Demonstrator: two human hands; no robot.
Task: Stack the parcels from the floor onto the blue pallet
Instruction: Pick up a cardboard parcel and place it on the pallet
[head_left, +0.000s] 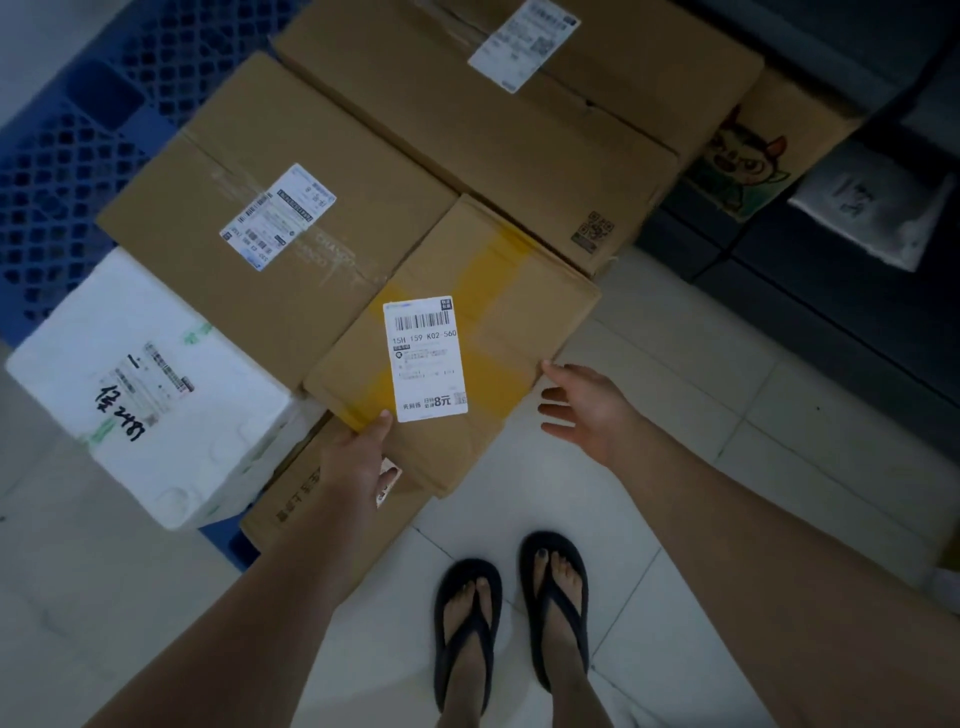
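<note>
A flat cardboard parcel (498, 291) with yellow tape and a white shipping label lies on top of other boxes at the near edge of the stack. My left hand (358, 457) holds its near left corner, thumb on top. My right hand (587, 405) hovers open just off its right edge, fingers spread. The blue pallet (67, 156) shows at the upper left under the stack. On it sit two large cardboard boxes (270, 208) (519, 114) and a white foam box (150, 384) with handwriting.
A lower cardboard box (291, 499) sits under the flat parcel. At the upper right, a cartoon-printed box (748, 161) and a white bag parcel (878, 202) lie on a dark surface. My feet in sandals (514, 618) stand on the light tiled floor.
</note>
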